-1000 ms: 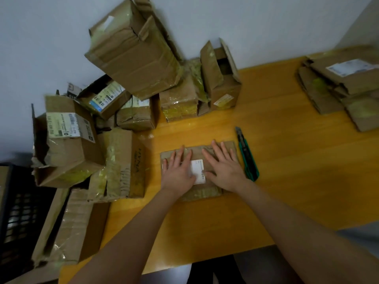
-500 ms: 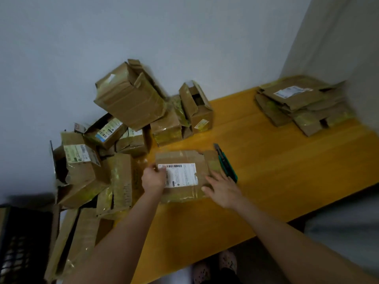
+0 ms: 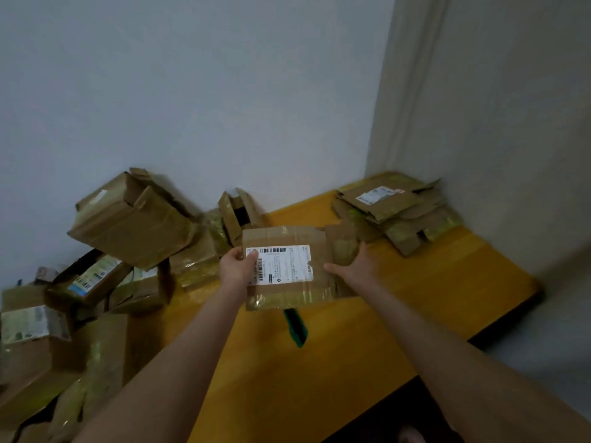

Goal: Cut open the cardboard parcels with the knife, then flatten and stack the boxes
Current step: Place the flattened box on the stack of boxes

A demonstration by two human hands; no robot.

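While parcels lie heaped at the left, the left hand has its grip clamped on the flattened box, held above the knife; the right hand clasps its right edge, with the stack far right on the tabletop.

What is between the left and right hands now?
In the head view, the flattened cardboard box with its white shipping label spans the gap; the left hand pinches one edge, the right hand holds the other.
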